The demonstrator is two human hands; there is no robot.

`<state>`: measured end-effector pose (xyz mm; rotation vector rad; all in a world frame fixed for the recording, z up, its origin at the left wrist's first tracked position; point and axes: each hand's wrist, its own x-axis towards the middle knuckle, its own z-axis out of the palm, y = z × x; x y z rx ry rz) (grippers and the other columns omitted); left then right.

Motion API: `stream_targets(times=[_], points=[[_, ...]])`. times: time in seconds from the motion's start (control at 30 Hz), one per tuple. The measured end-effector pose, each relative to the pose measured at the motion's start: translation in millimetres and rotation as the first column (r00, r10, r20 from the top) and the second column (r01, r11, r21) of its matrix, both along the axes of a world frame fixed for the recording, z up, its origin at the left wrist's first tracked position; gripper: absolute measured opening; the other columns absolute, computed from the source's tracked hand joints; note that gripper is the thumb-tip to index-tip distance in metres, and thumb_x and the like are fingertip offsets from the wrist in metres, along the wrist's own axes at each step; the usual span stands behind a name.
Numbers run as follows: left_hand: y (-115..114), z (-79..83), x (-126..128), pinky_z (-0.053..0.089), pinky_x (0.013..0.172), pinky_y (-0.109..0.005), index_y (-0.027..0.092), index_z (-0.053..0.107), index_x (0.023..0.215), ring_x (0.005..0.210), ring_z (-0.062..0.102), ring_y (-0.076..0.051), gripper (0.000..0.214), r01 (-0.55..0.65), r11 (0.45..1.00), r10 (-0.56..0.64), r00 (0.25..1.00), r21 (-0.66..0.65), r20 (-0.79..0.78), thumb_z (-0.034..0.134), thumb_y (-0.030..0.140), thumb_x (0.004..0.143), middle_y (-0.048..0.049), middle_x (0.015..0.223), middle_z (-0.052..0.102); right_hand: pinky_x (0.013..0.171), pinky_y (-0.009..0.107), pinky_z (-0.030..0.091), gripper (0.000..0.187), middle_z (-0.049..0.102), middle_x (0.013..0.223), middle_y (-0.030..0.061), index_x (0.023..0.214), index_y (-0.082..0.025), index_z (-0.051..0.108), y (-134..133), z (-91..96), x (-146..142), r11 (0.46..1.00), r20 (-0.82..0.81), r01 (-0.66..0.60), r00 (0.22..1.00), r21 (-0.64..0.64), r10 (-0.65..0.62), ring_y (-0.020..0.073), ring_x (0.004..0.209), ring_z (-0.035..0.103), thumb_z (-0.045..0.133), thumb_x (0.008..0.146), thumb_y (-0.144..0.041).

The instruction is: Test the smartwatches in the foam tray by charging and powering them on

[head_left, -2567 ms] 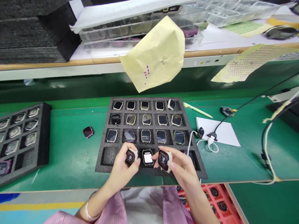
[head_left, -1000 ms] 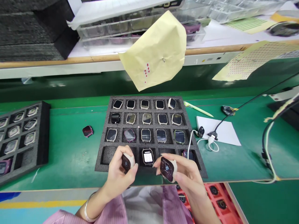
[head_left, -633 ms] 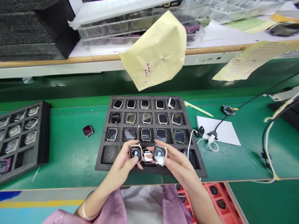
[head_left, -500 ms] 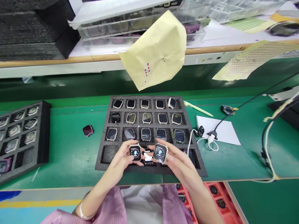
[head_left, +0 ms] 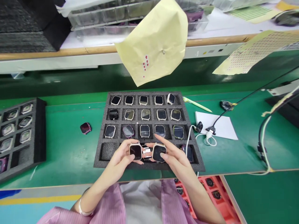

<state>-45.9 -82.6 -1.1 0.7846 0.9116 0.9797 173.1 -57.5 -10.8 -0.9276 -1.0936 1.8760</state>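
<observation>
My left hand grips a square smartwatch case without a strap, its screen dark and my thumb on the glass. In my right hand is a similar smartwatch case with a pale frame, also dark, with my thumb resting on its screen. Both watches are held side by side over the front row of a dark grey foam tray. A black-and-white item in the tray shows partly between my hands. Strapless watches fill many of the tray's compartments.
Left of the tray lie a purple watch and a second foam tray. To the right are a green pen, white paper and a cable connector. A yellow paper hangs from the shelf. Red trays stand below the bench.
Both watch screens were lit with a dial and are now dark. My right thumb has moved onto its watch's screen, and that watch is turned more upright. The view has shifted slightly.
</observation>
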Motion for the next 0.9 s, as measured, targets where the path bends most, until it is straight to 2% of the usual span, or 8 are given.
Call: stream_targets(times=[0.2, 0.33, 0.43, 0.53, 0.6, 0.67, 0.77, 0.9], points=[[0.6, 0.8, 2.1, 0.056, 0.08, -0.035, 0.021, 0.05, 0.117, 0.095, 0.063, -0.02, 0.028, -0.006, 1.0, 0.006, 0.999, -0.002, -0.037, 0.056, 0.023, 0.089, -0.0092, 0.11, 0.063, 0.087, 0.042, 0.057, 0.049, 0.062, 0.131, 0.0108, 0.14, -0.028, 0.048, -0.9, 0.4, -2.2, 0.999, 0.056, 0.02, 0.998, 0.033, -0.022, 0.0273, 0.11, 0.065, 0.06, 0.094, -0.034], [2.2, -1.8, 6.7, 0.049, 0.061, -0.02, 0.022, 0.047, 0.108, 0.075, 0.058, -0.012, 0.034, -0.049, 0.998, 0.055, 0.99, 0.05, -0.128, 0.067, 0.017, 0.081, 0.0004, 0.089, 0.057, 0.101, 0.048, 0.048, 0.062, 0.052, 0.142, 0.0112, 0.151, -0.031, 0.027, -4.1, 3.9, -1.0, 0.999, -0.004, -0.031, 1.0, 0.021, 0.031, 0.0274, 0.122, 0.057, 0.057, 0.096, -0.03], [2.9, -3.9, 9.5, 0.04, 0.051, -0.017, 0.022, 0.045, 0.102, 0.06, 0.052, -0.007, 0.027, -0.069, 0.996, 0.08, 0.976, 0.062, -0.203, 0.064, 0.018, 0.083, 0.0047, 0.078, 0.051, 0.105, 0.049, 0.044, 0.064, 0.049, 0.145, 0.0118, 0.152, -0.033, 0.021, -5.3, 6.5, -0.3, 0.999, -0.012, -0.046, 0.999, 0.017, 0.046, 0.0269, 0.122, 0.057, 0.055, 0.098, -0.031], [2.6, -3.6, 10.1, 0.041, 0.051, -0.019, 0.021, 0.046, 0.099, 0.055, 0.05, -0.007, 0.02, -0.065, 0.996, 0.081, 0.959, 0.069, -0.272, 0.059, 0.018, 0.085, 0.0058, 0.074, 0.049, 0.098, 0.048, 0.049, 0.055, 0.059, 0.134, 0.0112, 0.145, -0.033, 0.039, -2.9, 6.1, -0.4, 1.0, -0.022, -0.008, 1.0, 0.015, 0.009, 0.0266, 0.112, 0.064, 0.06, 0.095, -0.031], [2.2, -2.2, 9.9, 0.041, 0.052, -0.019, 0.021, 0.047, 0.096, 0.053, 0.049, -0.007, 0.018, -0.041, 0.996, 0.063, 0.948, 0.077, -0.311, 0.058, 0.015, 0.084, 0.0069, 0.071, 0.046, 0.091, 0.045, 0.054, 0.041, 0.068, 0.121, 0.0099, 0.128, -0.03, 0.059, -0.2, 3.7, -0.3, 0.999, -0.063, 0.04, 0.997, 0.023, -0.039, 0.0266, 0.102, 0.069, 0.069, 0.088, -0.031], [2.0, -0.5, 9.9, 0.04, 0.051, -0.019, 0.021, 0.047, 0.092, 0.05, 0.047, -0.006, 0.016, -0.01, 0.996, 0.037, 0.943, 0.084, -0.33, 0.056, 0.012, 0.082, 0.0079, 0.068, 0.044, 0.086, 0.041, 0.056, 0.03, 0.072, 0.11, 0.0087, 0.11, -0.027, 0.07, 2.1, 0.9, 0.2, 0.995, -0.095, 0.09, 0.992, 0.037, -0.086, 0.0267, 0.096, 0.07, 0.076, 0.081, -0.029], [2.0, 1.2, 11.5, 0.038, 0.05, -0.018, 0.021, 0.047, 0.091, 0.049, 0.045, -0.006, 0.016, 0.002, 0.996, 0.028, 0.947, 0.092, -0.321, 0.056, 0.011, 0.081, 0.0087, 0.065, 0.043, 0.082, 0.039, 0.057, 0.029, 0.072, 0.106, 0.0085, 0.103, -0.025, 0.074, 3.4, -1.9, 1.5, 0.99, -0.075, 0.135, 0.988, 0.045, -0.132, 0.0272, 0.094, 0.07, 0.081, 0.075, -0.03], [1.6, 2.7, 15.0, 0.034, 0.047, -0.016, 0.021, 0.046, 0.097, 0.048, 0.043, -0.005, 0.019, -0.04, 0.996, 0.061, 0.962, 0.085, -0.265, 0.058, 0.014, 0.083, 0.0086, 0.065, 0.046, 0.077, 0.037, 0.058, 0.04, 0.073, 0.106, 0.0105, 0.113, -0.024, 0.071, 2.5, -2.3, 3.6, 0.996, -0.061, 0.086, 0.995, 0.033, -0.084, 0.0258, 0.088, 0.071, 0.081, 0.076, -0.036]])
